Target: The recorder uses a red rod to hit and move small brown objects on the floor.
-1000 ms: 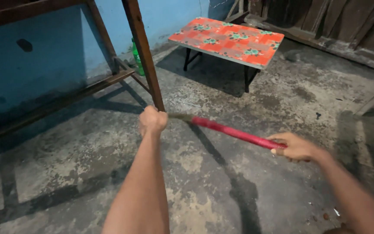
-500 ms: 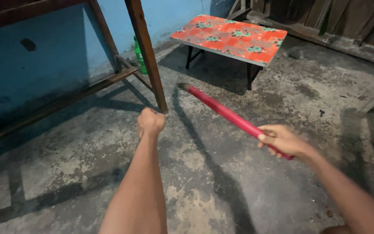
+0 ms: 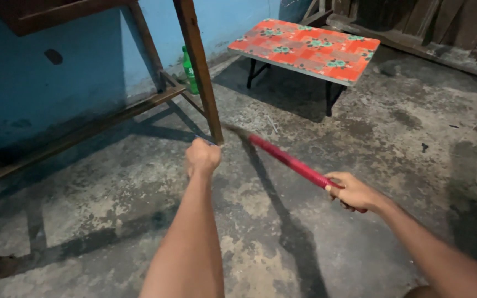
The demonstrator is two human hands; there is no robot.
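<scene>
My right hand (image 3: 351, 192) is closed around the near end of a red-handled stick (image 3: 288, 160). The stick slants away to the upper left, low over the concrete floor. Its darker far tip lies close to the foot of a wooden table leg (image 3: 200, 66). My left hand (image 3: 202, 157) is stretched forward as a closed fist, just below and left of that leg's foot. Nothing shows in the fist, and it stays clear of the stick. Whether the dark tip carries bristles is too blurred to tell.
A low table with a red flowered top (image 3: 305, 47) stands at the back. A green bottle (image 3: 190, 69) sits by the blue wall (image 3: 73, 83), behind the tall wooden frame's lower rail (image 3: 84, 132). Dark wooden planks (image 3: 443, 33) line the back right. The floor is rough, stained concrete.
The stick's far end, raised toward the low table half a second ago, has swung down and left toward the table leg. My right hand dropped slightly. The left fist barely moved.
</scene>
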